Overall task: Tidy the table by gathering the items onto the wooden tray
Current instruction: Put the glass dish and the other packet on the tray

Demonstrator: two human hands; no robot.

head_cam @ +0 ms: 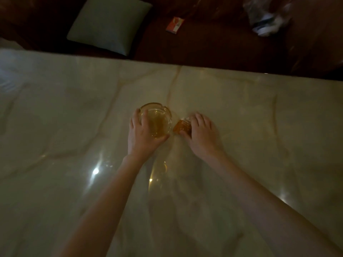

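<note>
A round amber glass ashtray (159, 117) sits near the middle of the pale marble table (74, 117). My left hand (143, 134) grips its near left rim, thumb at the front edge and fingers over the side. Just to the right lies a small orange pack (181, 127). My right hand (201, 134) closes on its right side, thumb under the near corner. No wooden tray is in view.
Beyond the table's far edge runs a dark brown sofa seat (213, 43). On it lie a pale green cushion (109, 25), a red and white pack (174, 25) and a crumpled clear plastic bag (267, 17). Lamp reflections glare on the tabletop.
</note>
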